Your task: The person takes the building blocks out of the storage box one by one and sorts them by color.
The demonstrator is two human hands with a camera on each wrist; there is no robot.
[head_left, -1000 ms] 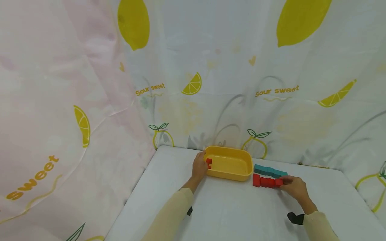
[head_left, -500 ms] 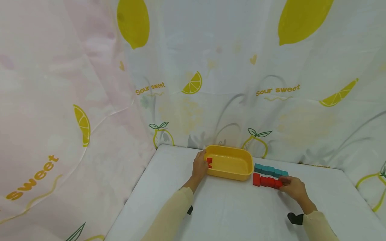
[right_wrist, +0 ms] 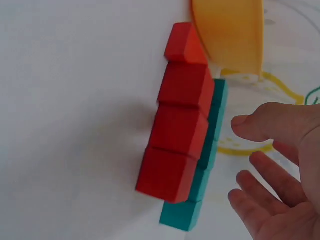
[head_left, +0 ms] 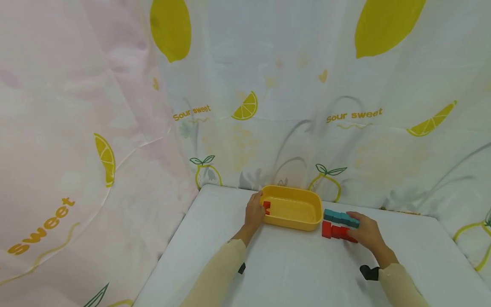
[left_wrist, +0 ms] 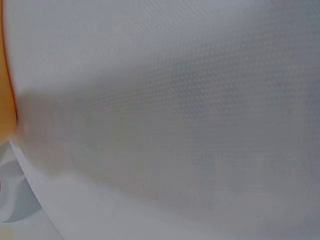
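Note:
At the left end of the yellow tray [head_left: 293, 223], my left hand [head_left: 253, 213] grips the wall, its thumb over the rim. Something red [head_left: 267, 204] lies inside the tray beside that thumb, partly covered by it. My right hand [head_left: 367, 232] is at the right end of two rows of blocks and overlaps them in the head view. In the right wrist view its fingers [right_wrist: 272, 180] are spread and hold nothing, beside the teal row. The red blocks [right_wrist: 177, 130] stand in a line, with the teal blocks [right_wrist: 182, 215] in a line close behind.
A white-covered table [head_left: 291, 264] carries everything. Right behind the tray hangs a curtain [head_left: 284, 145] with lemon prints, and another curtain side [head_left: 126, 179] rises at the left. The block rows begin just right of the tray.
My right hand has let go of the end red block and shifted left and away from me, over the ends of both rows. The left hand and tray stay put.

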